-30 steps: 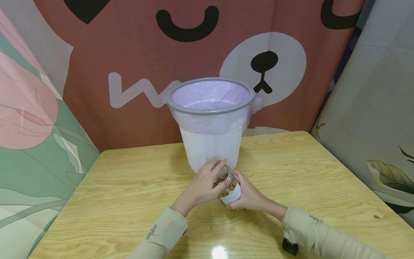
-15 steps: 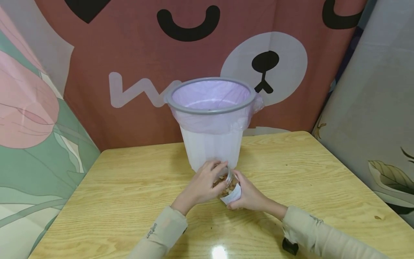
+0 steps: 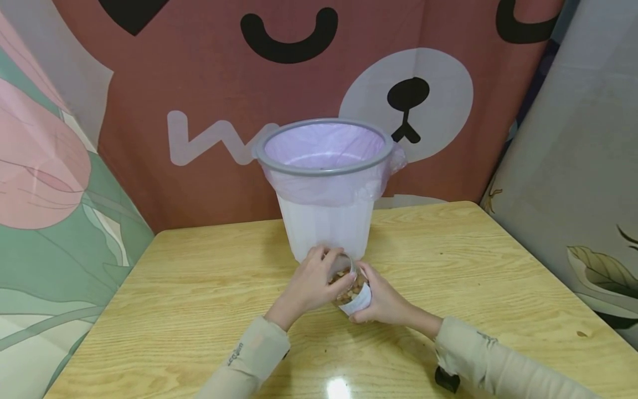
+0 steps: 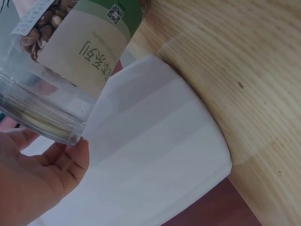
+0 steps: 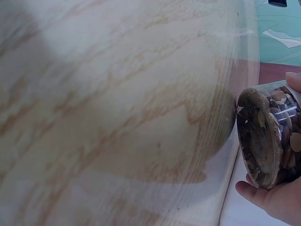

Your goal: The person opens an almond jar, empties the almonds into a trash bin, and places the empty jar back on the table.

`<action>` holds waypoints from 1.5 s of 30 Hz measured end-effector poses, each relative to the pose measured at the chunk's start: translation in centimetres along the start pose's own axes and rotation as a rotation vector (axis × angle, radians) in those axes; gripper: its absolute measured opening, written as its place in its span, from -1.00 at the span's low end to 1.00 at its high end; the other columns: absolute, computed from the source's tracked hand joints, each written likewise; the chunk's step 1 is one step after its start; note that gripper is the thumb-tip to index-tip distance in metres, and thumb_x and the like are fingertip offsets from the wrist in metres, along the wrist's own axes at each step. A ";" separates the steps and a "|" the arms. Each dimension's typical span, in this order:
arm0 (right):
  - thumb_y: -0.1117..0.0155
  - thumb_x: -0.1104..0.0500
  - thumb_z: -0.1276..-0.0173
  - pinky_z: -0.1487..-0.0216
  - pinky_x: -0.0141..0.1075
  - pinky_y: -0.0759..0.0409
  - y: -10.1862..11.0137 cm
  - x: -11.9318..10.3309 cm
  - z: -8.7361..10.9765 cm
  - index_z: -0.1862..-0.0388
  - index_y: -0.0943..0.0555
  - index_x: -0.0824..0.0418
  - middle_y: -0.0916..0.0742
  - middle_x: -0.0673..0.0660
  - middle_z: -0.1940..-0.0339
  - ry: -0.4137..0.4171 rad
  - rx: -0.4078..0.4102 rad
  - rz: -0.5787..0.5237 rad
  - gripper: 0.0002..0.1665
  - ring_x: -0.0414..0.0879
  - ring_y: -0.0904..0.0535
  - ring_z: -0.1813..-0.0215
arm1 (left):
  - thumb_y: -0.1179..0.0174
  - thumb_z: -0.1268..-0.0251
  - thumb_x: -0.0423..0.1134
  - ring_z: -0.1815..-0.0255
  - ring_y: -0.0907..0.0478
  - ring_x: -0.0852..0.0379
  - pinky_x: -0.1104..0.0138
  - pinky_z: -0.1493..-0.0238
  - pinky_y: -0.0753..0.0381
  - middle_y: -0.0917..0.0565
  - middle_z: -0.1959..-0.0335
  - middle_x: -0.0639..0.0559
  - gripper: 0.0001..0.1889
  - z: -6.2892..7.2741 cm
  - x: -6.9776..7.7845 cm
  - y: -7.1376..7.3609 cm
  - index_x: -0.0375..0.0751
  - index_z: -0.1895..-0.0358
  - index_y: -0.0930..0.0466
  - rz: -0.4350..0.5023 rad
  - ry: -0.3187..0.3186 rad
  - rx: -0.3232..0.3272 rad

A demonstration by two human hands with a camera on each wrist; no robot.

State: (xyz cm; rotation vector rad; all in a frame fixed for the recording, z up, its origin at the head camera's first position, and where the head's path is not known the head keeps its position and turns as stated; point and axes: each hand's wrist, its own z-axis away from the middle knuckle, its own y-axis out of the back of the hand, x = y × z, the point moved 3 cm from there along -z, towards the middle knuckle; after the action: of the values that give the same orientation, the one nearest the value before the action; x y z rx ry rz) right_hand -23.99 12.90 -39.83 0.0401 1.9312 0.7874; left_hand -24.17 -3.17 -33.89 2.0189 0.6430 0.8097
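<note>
A clear plastic jar of brown dried pieces, which look like small mushrooms, is tilted above the table in front of the bin. My right hand grips its body low down, around the white label. My left hand has its fingers and thumb around the clear lid. In the left wrist view the left hand's fingertips lie against the lid's edge, and a green-and-beige label covers part of the jar. The jar's base faces the right wrist camera, with the right hand beneath.
A white bin with a grey rim and a pale purple liner stands upright just behind the hands. The wooden table runs to a printed curtain at the back. A small black object sits by the right sleeve.
My left hand has turned slightly on the lid; its thumb now lies further up and right across the rim. My right hand and the jar have barely moved.
</note>
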 end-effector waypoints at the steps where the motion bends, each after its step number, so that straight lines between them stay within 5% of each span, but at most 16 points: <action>1: -0.52 0.22 0.28 0.18 -0.27 -0.50 0.0 0.0 0.0 -0.32 -0.04 0.20 -0.48 0.07 0.01 -0.001 0.001 0.003 0.19 -0.11 -0.49 0.14 | 0.09 -0.21 0.20 0.02 -0.36 -0.03 0.13 0.10 -0.42 -0.41 0.05 -0.12 -0.39 0.0 0.0 0.0 -0.20 -0.14 -0.38 0.001 0.005 0.000; 16: -0.52 0.19 0.29 0.21 -0.30 -0.50 -0.1 -0.1 0.0 -0.33 -0.01 0.26 -0.40 0.16 -0.07 -0.014 0.009 0.067 0.22 -0.11 -0.46 0.12 | 0.19 -0.21 0.29 -0.09 -0.34 -0.03 0.07 0.11 -0.42 -0.40 -0.08 -0.09 -0.30 -0.2 0.0 0.2 -0.19 -0.22 -0.30 -0.058 -0.006 0.010; 23: -0.52 0.18 0.28 0.17 -0.28 -0.49 0.0 -0.2 0.0 -0.33 -0.02 0.22 -0.41 0.11 -0.06 -0.004 0.006 0.044 0.21 -0.12 -0.46 0.12 | 0.06 -0.20 -0.01 -0.18 -0.29 0.05 0.09 -0.08 -0.30 -0.44 -0.11 -0.07 -0.55 -0.3 0.2 0.4 -0.17 -0.08 -0.43 0.033 -0.210 0.072; 27: -0.52 0.18 0.27 0.19 -0.29 -0.50 0.0 -0.2 0.0 -0.34 0.00 0.21 -0.41 0.11 -0.06 -0.009 -0.001 0.034 0.21 -0.12 -0.47 0.13 | 0.04 -0.08 -0.08 -0.17 -0.30 0.07 0.10 -0.07 -0.31 -0.45 -0.10 -0.02 -0.55 -0.2 0.3 0.5 -0.17 -0.06 -0.46 0.065 -0.261 0.078; 39: -0.51 0.22 0.27 0.14 -0.27 -0.48 -0.1 -0.1 0.0 -0.34 0.00 0.19 -0.42 0.08 -0.07 0.001 -0.005 0.020 0.21 -0.12 -0.47 0.11 | 0.03 -0.12 -0.07 -0.10 -0.36 0.06 0.18 -0.07 -0.33 -0.49 -0.02 -0.07 -0.56 -0.3 0.2 0.4 -0.20 -0.04 -0.47 0.084 -0.279 0.093; 45: -0.52 0.22 0.28 0.16 -0.27 -0.48 0.0 -0.1 0.0 -0.33 -0.02 0.20 -0.43 0.07 -0.04 0.005 -0.002 0.023 0.20 -0.13 -0.47 0.13 | -0.02 -0.18 0.05 -0.06 -0.38 0.05 0.19 -0.02 -0.37 -0.52 0.03 -0.01 -0.55 -0.5 -0.1 0.2 -0.18 -0.01 -0.50 0.037 -0.193 0.105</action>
State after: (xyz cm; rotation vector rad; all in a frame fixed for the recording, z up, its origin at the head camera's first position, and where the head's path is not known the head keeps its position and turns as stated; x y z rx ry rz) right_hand -23.93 12.83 -39.75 0.0599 1.9374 0.8055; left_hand -24.56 -3.08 -33.56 2.1778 0.5490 0.6025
